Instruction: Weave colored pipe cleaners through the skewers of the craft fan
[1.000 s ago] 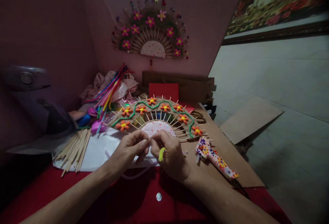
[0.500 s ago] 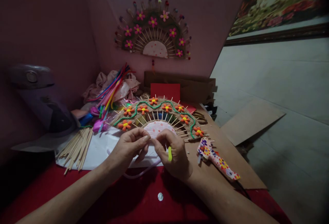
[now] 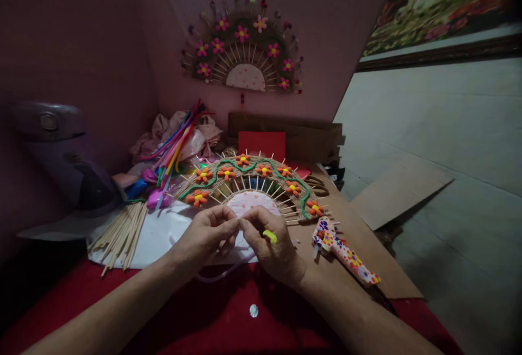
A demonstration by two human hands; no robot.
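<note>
My left hand [image 3: 214, 231] is closed in a pinch, its fingertips meeting those of my right hand [image 3: 274, 246]; what lies between the tips is too small or hidden to make out. A short yellow fuzzy piece of pipe cleaner [image 3: 269, 236] pokes out from among the closed fingers of my right hand. Just behind both hands lies a half-round fan of sticks and twine [image 3: 212, 181], with orange flowers, a wavy green pipe cleaner [image 3: 305, 203] and a dotted white half-circle [image 3: 253, 200] at its base. A pale tube-like strip [image 3: 222, 276] curves beneath the hands.
Wooden sticks [image 3: 122, 235] lie at left on white paper [image 3: 157, 235]. Coloured pipe cleaners [image 3: 179, 137] are heaped behind them. A flower-covered glue gun [image 3: 345, 254] rests at right on cardboard [image 3: 381, 268]. A similar pink-flowered fan [image 3: 240, 34] hangs behind. A small shiny disc [image 3: 254, 310] lies on the red cloth [image 3: 212, 317].
The yellow piece at my right hand has tipped from nearly upright to slanting. My fingertips have shifted slightly against each other; both hands stay in the same place.
</note>
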